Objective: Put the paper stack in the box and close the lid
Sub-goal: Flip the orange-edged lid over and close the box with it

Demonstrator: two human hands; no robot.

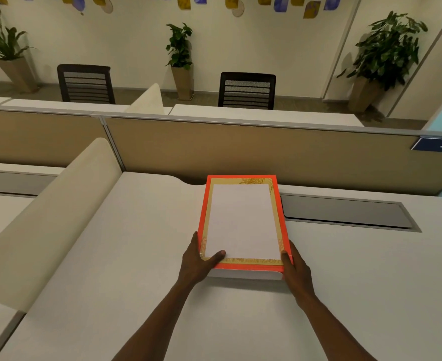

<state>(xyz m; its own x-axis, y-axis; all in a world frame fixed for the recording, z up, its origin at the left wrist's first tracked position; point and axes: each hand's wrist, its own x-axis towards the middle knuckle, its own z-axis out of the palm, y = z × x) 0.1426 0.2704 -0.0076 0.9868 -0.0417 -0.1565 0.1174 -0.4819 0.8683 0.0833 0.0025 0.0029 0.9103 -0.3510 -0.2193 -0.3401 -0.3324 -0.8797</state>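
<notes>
An orange box (251,267) with a gold patterned border lies flat on the desk just ahead of me, and a white base edge (245,275) shows under its near side. A white paper stack (242,220) rests squarely within the orange frame on the gold surface. I cannot tell whether that surface is the lid's top or the box's inside. My left hand (199,259) grips the near left corner, with its thumb pressing on the paper's corner. At the near right corner, my right hand (296,267) holds the box's side.
The box sits on a white desk (136,282). A grey cable hatch (344,212) lies to its right and a tan partition (240,152) stands behind. A cream curved divider (58,217) rises at the left. Beyond the partition are chairs and potted plants.
</notes>
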